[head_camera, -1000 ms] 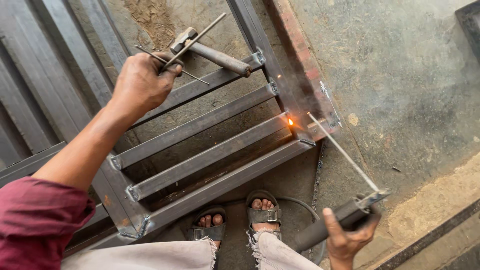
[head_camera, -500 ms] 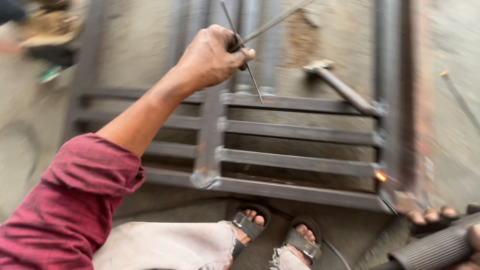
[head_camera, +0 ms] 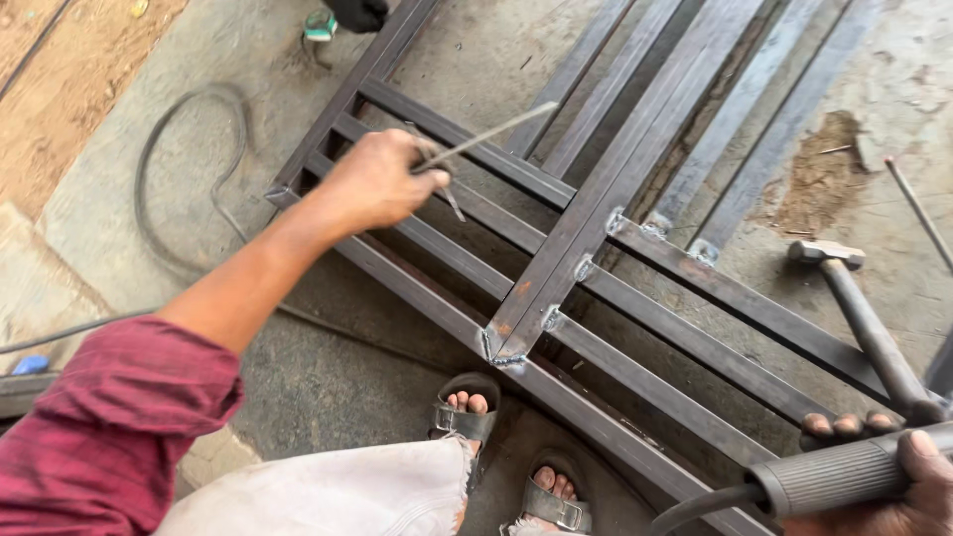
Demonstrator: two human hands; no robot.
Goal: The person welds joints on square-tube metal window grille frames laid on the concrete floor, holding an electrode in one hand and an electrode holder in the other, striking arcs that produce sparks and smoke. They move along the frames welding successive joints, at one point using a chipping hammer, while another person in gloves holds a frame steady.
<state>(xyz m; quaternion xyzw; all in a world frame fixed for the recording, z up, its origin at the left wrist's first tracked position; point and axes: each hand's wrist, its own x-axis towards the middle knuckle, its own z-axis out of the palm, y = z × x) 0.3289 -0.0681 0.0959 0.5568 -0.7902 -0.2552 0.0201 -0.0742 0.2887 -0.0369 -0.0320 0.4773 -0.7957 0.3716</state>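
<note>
My left hand [head_camera: 382,179] is closed around a few thin welding rods [head_camera: 486,131] that stick out to the right, held above a welded steel frame [head_camera: 556,268] of square tubes lying on the concrete. My right hand [head_camera: 898,486], at the bottom right corner, grips the ribbed black handle of an electrode holder [head_camera: 834,476]; its rod [head_camera: 918,213] runs up along the right edge. A hammer [head_camera: 859,313] lies on the frame's right side, head away from me. My sandalled feet [head_camera: 496,447] stand at the frame's near rail.
A dark cable [head_camera: 169,169] loops on the floor at left. Loose steel tubes [head_camera: 754,109] lie beyond the frame at top right. A small pile of dirt [head_camera: 819,169] sits at right. Sandy ground [head_camera: 60,89] borders the concrete at far left.
The view has swung left across the frame. My left hand with the rods has moved toward the frame's left part. The glowing weld spot is out of sight.
</note>
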